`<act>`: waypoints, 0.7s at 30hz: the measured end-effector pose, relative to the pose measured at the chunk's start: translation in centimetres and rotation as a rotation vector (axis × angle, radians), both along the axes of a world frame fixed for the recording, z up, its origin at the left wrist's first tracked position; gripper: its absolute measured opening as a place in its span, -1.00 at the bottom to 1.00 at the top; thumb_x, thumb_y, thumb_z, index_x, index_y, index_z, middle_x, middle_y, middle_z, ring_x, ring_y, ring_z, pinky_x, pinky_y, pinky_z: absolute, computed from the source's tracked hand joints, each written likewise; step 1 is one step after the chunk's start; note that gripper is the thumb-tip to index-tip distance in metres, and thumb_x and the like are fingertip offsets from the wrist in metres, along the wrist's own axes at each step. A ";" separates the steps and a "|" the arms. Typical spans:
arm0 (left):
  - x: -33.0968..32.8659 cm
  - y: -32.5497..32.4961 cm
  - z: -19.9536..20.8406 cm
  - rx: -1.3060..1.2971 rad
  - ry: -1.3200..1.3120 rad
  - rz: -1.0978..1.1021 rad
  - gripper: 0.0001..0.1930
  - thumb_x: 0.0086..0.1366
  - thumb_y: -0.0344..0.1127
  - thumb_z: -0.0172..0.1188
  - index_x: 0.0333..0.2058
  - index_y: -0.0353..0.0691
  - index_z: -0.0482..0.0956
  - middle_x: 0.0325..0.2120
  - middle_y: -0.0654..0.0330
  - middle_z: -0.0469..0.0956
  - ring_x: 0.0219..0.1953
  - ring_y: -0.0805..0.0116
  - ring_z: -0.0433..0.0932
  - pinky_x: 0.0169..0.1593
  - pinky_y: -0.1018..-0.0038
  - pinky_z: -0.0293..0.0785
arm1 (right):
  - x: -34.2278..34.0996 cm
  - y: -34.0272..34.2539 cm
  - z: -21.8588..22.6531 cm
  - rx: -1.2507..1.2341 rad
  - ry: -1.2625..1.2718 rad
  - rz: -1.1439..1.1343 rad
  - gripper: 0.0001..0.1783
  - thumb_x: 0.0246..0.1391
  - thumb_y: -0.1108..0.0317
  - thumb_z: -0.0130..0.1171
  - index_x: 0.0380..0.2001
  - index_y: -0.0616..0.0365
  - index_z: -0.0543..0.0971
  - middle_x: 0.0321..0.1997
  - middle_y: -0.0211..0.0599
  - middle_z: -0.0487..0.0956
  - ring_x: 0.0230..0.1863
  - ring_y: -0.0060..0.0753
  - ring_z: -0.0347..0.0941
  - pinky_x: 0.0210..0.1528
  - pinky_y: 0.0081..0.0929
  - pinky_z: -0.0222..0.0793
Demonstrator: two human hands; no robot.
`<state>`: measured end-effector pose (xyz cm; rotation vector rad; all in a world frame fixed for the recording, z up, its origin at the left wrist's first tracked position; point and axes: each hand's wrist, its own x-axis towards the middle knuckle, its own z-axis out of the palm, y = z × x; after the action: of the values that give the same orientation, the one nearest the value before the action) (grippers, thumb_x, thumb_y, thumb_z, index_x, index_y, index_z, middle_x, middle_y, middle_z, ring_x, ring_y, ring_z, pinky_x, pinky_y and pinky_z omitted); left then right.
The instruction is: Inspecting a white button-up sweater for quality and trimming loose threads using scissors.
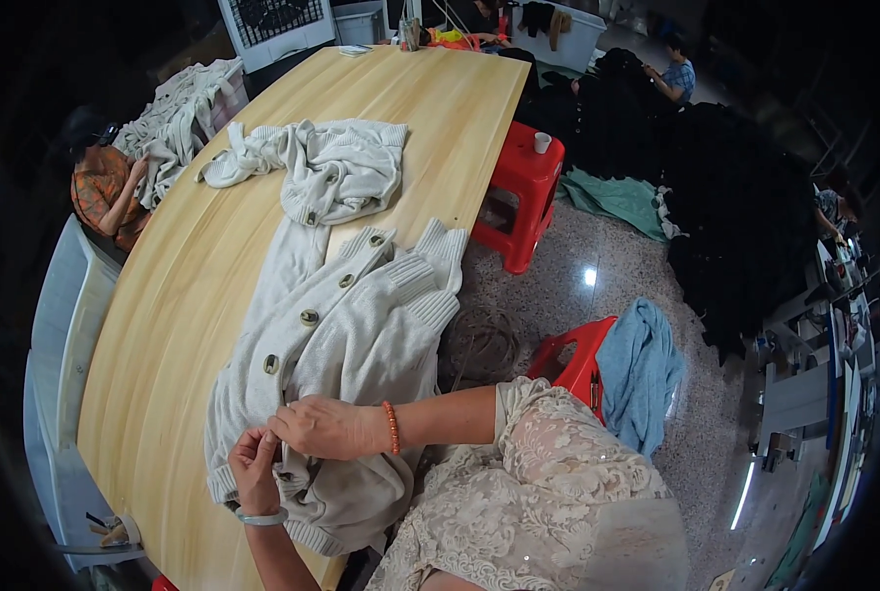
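A cream knitted cardigan with dark mottled buttons lies lengthwise along the wooden table, partly over its near right edge. At its button band, my left hand and my right hand meet, fingertips pinched together on the knit. Fingers hide the exact spot; whether a button sits between them I cannot tell. An orange bead bracelet circles my right wrist, and a pale bangle my left. Farther up the table rests another bunched cream knit garment, a button showing on it.
The wooden table curves leftward. Beside its right edge stand a red stool bearing a white cup, and another under a blue-grey cloth. Black garments heap on the floor. At left a person handles cream knits.
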<state>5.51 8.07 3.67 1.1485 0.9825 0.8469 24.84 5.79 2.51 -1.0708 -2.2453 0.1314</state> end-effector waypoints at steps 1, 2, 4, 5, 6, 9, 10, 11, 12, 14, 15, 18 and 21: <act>-0.1 -0.2 0.0 0.062 0.052 -0.021 -0.89 0.33 -0.39 0.17 -0.25 -0.31 0.56 -0.42 0.33 0.57 -0.40 0.63 0.46 -0.27 0.68 0.35 | 0.1 0.1 -0.2 0.037 0.023 -0.016 -0.85 0.03 0.43 0.04 -0.31 0.24 0.40 -0.42 -0.11 0.49 -0.38 -0.14 0.56 -0.34 -0.32 0.47; -0.1 -0.5 -0.1 0.125 0.105 -0.043 -0.88 0.32 -0.41 0.18 -0.21 -0.31 0.56 -0.39 0.33 0.57 -0.35 0.63 0.47 -0.22 0.67 0.37 | 0.3 0.3 -0.4 0.001 0.015 0.000 -0.84 0.02 0.42 0.06 -0.31 0.24 0.40 -0.42 -0.11 0.49 -0.37 -0.13 0.56 -0.32 -0.30 0.47; -0.4 -1.2 -0.3 0.221 0.100 -0.118 -0.79 0.26 -0.49 0.19 -0.12 -0.34 0.53 -0.25 0.30 0.52 -0.22 0.55 0.47 -0.07 0.58 0.39 | 0.6 0.5 -0.8 -0.036 0.008 0.013 -0.82 0.00 0.42 0.09 -0.31 0.23 0.41 -0.41 -0.11 0.49 -0.36 -0.12 0.55 -0.29 -0.28 0.46; -0.6 -1.6 -0.4 0.289 0.083 -0.164 -0.76 0.24 -0.53 0.19 -0.10 -0.35 0.52 -0.20 0.29 0.50 -0.19 0.53 0.47 -0.04 0.55 0.40 | 0.7 0.6 -0.9 -0.053 0.040 0.032 -0.81 -0.02 0.42 0.11 -0.31 0.23 0.41 -0.40 -0.11 0.48 -0.35 -0.11 0.55 -0.27 -0.26 0.46; -0.5 -2.0 -0.7 0.334 0.145 -0.131 -0.74 0.21 -0.61 0.13 -0.10 -0.39 0.51 -0.20 0.23 0.48 -0.20 0.47 0.48 -0.05 0.54 0.40 | 0.7 0.7 -0.9 -0.085 0.065 0.056 -0.80 -0.04 0.42 0.12 -0.31 0.23 0.41 -0.39 -0.11 0.48 -0.34 -0.09 0.55 -0.24 -0.23 0.45; -0.5 -2.5 -1.2 0.613 0.412 -0.024 -0.72 0.20 -0.65 0.06 -0.09 -0.43 0.50 -0.23 0.14 0.47 -0.21 0.38 0.48 -0.06 0.54 0.39 | 0.5 0.8 -0.9 -0.134 -0.040 0.071 -0.80 -0.06 0.44 0.13 -0.31 0.22 0.41 -0.34 -0.11 0.47 -0.28 -0.11 0.54 -0.19 -0.24 0.44; -0.5 -2.6 -1.3 0.701 0.445 -0.001 -0.71 0.21 -0.66 0.02 -0.08 -0.46 0.49 -0.25 0.07 0.46 -0.22 0.31 0.48 -0.08 0.52 0.40 | 0.5 0.7 -0.9 -0.125 -0.025 0.062 -0.80 -0.06 0.44 0.13 -0.31 0.22 0.41 -0.34 -0.11 0.47 -0.28 -0.11 0.54 -0.19 -0.24 0.44; -0.5 -2.6 -1.3 0.701 0.445 -0.002 -0.71 0.21 -0.66 0.02 -0.08 -0.46 0.49 -0.25 0.07 0.46 -0.22 0.31 0.48 -0.08 0.52 0.40 | 0.4 0.7 -0.9 -0.105 -0.022 0.064 -0.80 -0.06 0.45 0.11 -0.31 0.22 0.41 -0.32 -0.11 0.46 -0.26 -0.12 0.53 -0.18 -0.26 0.43; -0.4 -2.6 -1.4 0.710 0.480 -0.006 -0.72 0.22 -0.66 0.01 -0.08 -0.45 0.49 -0.25 0.07 0.46 -0.22 0.31 0.48 -0.09 0.52 0.40 | 0.4 0.6 -0.9 -0.102 -0.030 0.059 -0.81 -0.06 0.45 0.10 -0.31 0.23 0.41 -0.30 -0.11 0.45 -0.25 -0.13 0.52 -0.17 -0.28 0.42; -0.3 -2.5 -1.4 0.718 0.513 -0.014 -0.72 0.22 -0.67 0.00 -0.08 -0.45 0.49 -0.25 0.07 0.46 -0.22 0.31 0.48 -0.10 0.52 0.41 | 0.4 0.4 -0.9 -0.075 -0.051 0.040 -0.81 -0.06 0.45 0.09 -0.31 0.23 0.41 -0.30 -0.14 0.44 -0.25 -0.16 0.50 -0.16 -0.31 0.41; -0.3 -2.5 -1.3 0.735 0.526 -0.016 -0.72 0.22 -0.67 -0.01 -0.08 -0.44 0.50 -0.26 0.07 0.46 -0.22 0.30 0.48 -0.12 0.52 0.41 | 0.3 0.2 -0.9 -0.081 -0.101 0.031 -0.80 -0.07 0.45 0.08 -0.31 0.24 0.42 -0.30 -0.16 0.43 -0.26 -0.19 0.48 -0.16 -0.34 0.39; -0.2 -2.5 -1.1 0.778 0.562 -0.019 -0.71 0.21 -0.67 -0.03 -0.09 -0.43 0.50 -0.28 0.07 0.46 -0.24 0.30 0.48 -0.13 0.52 0.41 | 0.2 -0.3 -0.8 -0.005 -0.092 -0.011 -0.81 -0.07 0.45 0.06 -0.32 0.24 0.42 -0.31 -0.19 0.42 -0.28 -0.24 0.44 -0.18 -0.39 0.37; -0.3 -2.4 -0.9 0.794 0.572 -0.005 -0.71 0.20 -0.68 -0.04 -0.11 -0.42 0.50 -0.30 0.07 0.47 -0.26 0.29 0.48 -0.15 0.52 0.40 | 0.0 -0.3 -0.6 0.027 -0.118 -0.042 -0.83 -0.06 0.44 0.06 -0.34 0.23 0.42 -0.31 -0.20 0.42 -0.27 -0.25 0.42 -0.17 -0.40 0.35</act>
<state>5.24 5.67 2.75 2.1550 1.1259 0.9564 24.84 5.45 1.89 -1.1375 -2.3202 0.0204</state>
